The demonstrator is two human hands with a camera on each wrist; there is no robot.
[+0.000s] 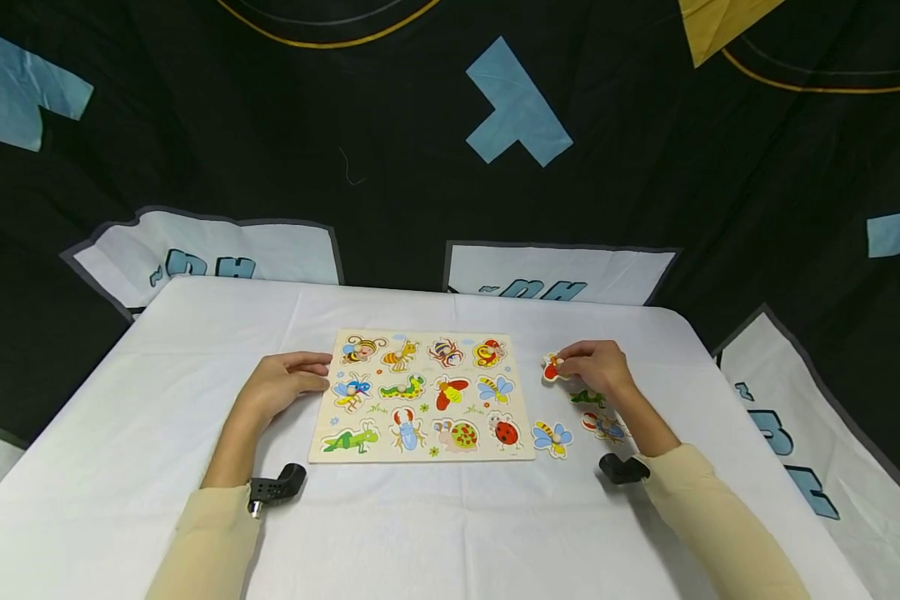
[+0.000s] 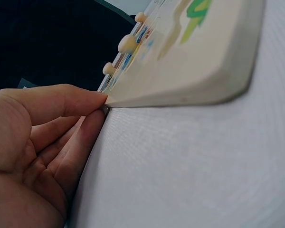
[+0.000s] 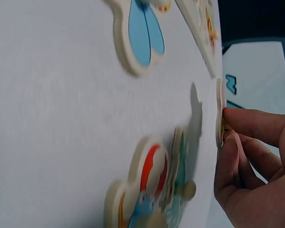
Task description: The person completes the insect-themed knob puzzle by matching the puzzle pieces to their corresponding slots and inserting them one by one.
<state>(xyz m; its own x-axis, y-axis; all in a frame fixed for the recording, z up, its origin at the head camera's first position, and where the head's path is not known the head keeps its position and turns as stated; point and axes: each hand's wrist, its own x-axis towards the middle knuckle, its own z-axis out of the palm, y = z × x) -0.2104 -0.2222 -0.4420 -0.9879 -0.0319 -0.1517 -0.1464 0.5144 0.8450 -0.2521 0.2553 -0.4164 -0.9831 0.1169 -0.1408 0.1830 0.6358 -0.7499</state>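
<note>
A wooden insect puzzle board [image 1: 420, 454] lies flat on the white table. My left hand [image 1: 279, 385] rests beside its left edge, and the fingertips touch the board's side, as the left wrist view shows close up. Right of the board, my right hand [image 1: 598, 367] pinches a red puzzle piece [image 1: 550, 368] between thumb and fingers. In the right wrist view that held piece [image 3: 219, 111] is edge-on, raised over the cloth with a shadow beside it. Below that hand lie a green grasshopper piece [image 1: 588, 398] and a red-horned beetle piece [image 1: 603, 426].
A blue-winged insect piece [image 1: 552, 439] lies close to the board's lower right corner. Small round wooden knobs [image 2: 127, 43] stand up from the board. A white cloth [image 1: 390, 533] covers the table, and a black printed curtain [image 1: 390, 167] hangs behind it.
</note>
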